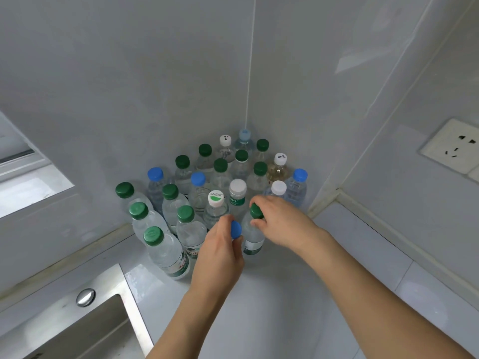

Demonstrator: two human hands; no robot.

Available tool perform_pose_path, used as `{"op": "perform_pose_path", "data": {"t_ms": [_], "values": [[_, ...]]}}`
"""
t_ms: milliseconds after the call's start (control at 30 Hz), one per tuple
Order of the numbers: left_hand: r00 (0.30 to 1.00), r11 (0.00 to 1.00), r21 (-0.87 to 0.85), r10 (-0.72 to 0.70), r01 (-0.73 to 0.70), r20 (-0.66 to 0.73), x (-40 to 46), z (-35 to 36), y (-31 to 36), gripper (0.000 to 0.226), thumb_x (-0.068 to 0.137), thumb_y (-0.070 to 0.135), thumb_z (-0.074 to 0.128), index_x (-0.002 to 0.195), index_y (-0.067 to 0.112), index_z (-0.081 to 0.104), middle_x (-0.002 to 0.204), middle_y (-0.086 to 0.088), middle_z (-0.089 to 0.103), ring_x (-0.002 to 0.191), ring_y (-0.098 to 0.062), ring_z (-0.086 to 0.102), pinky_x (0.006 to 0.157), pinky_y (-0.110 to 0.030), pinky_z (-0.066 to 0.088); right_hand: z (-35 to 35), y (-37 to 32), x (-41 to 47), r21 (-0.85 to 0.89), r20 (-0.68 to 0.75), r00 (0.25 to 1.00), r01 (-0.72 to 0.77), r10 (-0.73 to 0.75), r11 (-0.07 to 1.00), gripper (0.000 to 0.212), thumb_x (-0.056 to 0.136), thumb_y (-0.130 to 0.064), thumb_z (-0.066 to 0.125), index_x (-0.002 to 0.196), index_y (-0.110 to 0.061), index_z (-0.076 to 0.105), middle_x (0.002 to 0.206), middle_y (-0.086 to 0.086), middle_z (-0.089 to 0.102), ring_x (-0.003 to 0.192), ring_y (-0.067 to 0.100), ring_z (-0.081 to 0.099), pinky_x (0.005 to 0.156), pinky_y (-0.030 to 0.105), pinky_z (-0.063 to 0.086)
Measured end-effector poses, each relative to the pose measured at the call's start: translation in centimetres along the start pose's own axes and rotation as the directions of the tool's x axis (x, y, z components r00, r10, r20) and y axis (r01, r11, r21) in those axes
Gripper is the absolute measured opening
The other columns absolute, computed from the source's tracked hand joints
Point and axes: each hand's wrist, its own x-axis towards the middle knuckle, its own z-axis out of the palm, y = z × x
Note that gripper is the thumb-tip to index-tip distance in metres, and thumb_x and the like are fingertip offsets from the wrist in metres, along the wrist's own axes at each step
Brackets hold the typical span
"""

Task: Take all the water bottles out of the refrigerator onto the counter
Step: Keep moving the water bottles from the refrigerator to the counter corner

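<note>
Left hand (220, 251) grips the neck of a clear plastic water bottle with a blue screw cap (236, 229), fingers curled round just under the cap; the bottle's body is hidden behind the hand. Right hand (278, 220) pinches a clear plastic water bottle with a dark green cap (252, 235) at the cap, thumb below, fingers over the top. Both bottles stand upright on the white counter (272, 294), touching or just beside each other, between the two hands. Beyond the hands, a tight cluster of clear plastic bottles with green, blue and white caps (207, 182) fills the counter corner against the pale grey tiled walls (155, 73). Left of the left forearm, a stainless steel sink (85, 317) with a round chrome fitting. Right of the right arm, a white wall socket (452, 147).
</note>
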Motion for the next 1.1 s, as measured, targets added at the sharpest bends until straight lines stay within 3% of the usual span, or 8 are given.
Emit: {"op": "perform_pose_path", "data": {"t_ms": [133,400,567,700,767,967,1100], "values": [[1.0,0.999,0.038,0.018,-0.019,0.004,1.2,0.2,-0.6,0.02,0.089,0.009,0.054,0.107,0.015,0.047,0.091,0.002,0.053,0.078,-0.019,0.044,0.061,-0.032,0.034,-0.3,0.2,0.9,-0.029,-0.005,1.0,0.027,-0.027,0.999,0.034,0.095,-0.027,0.055,0.125,-0.015,0.046,0.122,0.006,0.053,0.109,0.024,0.05,0.077,0.029,0.033],[0.999,0.998,0.047,0.035,-0.036,0.014,1.4,0.4,-0.9,0.025,0.091,0.01,0.053,0.115,0.011,0.048,0.099,-0.003,0.056,0.085,-0.018,0.042,0.067,-0.029,0.033,0.1,0.3,1.4,0.009,-0.01,1.0,0.029,-0.029,1.0,0.036,0.094,-0.029,0.056,0.127,-0.018,0.047,0.124,0.005,0.053,0.108,0.025,0.052,0.085,0.034,0.041],[0.999,0.997,0.07,0.032,-0.034,0.038,1.0,0.2,-0.9,0.033,0.096,0.018,0.05,0.128,0.012,0.044,0.113,-0.003,0.054,0.1,-0.021,0.047,0.074,-0.029,0.038,-0.1,0.0,0.5,0.083,-0.012,1.0,-0.023,0.024,0.996,0.045,0.095,-0.027,0.055,0.138,-0.021,0.04,0.134,0.005,0.049,0.115,0.025,0.051,0.092,0.035,0.043],[0.989,0.978,0.151,0.145,-0.145,0.009,0.0,-0.1,-1.5,0.045,0.093,0.019,0.056,0.134,0.007,0.042,0.127,-0.007,0.05,0.109,-0.026,0.051,0.087,-0.034,0.047,-0.5,0.0,-2.7,0.229,-0.073,0.99,-0.102,0.122,0.968,0.061,0.095,-0.032,0.054,0.148,-0.026,0.024,0.144,0.004,0.043,0.123,0.023,0.05,0.101,0.039,0.042],[0.975,0.951,0.224,0.22,-0.211,-0.015,-0.5,-0.7,-1.4,0.051,0.091,0.02,0.061,0.135,0.003,0.042,0.132,-0.011,0.05,0.116,-0.028,0.05,0.095,-0.037,0.048,-0.9,0.1,-5.1,0.245,-0.129,0.981,-0.111,0.145,0.963,0.061,0.095,-0.033,0.055,0.148,-0.026,0.025,0.145,0.002,0.041,0.121,0.021,0.051,0.101,0.035,0.042],[0.927,0.841,0.392,0.361,-0.373,0.107,-0.9,-0.3,2.1,0.056,0.092,0.026,0.055,0.14,0.003,0.038,0.142,-0.014,0.045,0.135,-0.034,0.039,0.11,-0.051,0.034,-1.4,1.6,-11.6,0.215,-0.304,0.924,-0.17,0.232,0.962,0.061,0.094,-0.027,0.057,0.147,-0.015,0.03,0.151,0.0,0.031,0.138,0.016,0.032,0.109,0.02,0.022],[0.882,0.802,0.367,0.424,-0.472,0.207,-1.5,2.2,4.9,0.056,0.096,0.028,0.045,0.146,0.005,0.033,0.15,-0.012,0.037,0.142,-0.033,0.029,0.116,-0.049,0.021,-1.2,3.3,-15.4,0.174,-0.339,0.871,-0.312,0.354,0.934,0.064,0.094,-0.03,0.056,0.149,-0.014,0.027,0.156,0.003,0.024,0.144,0.017,0.02,0.115,0.023,0.013]]}}
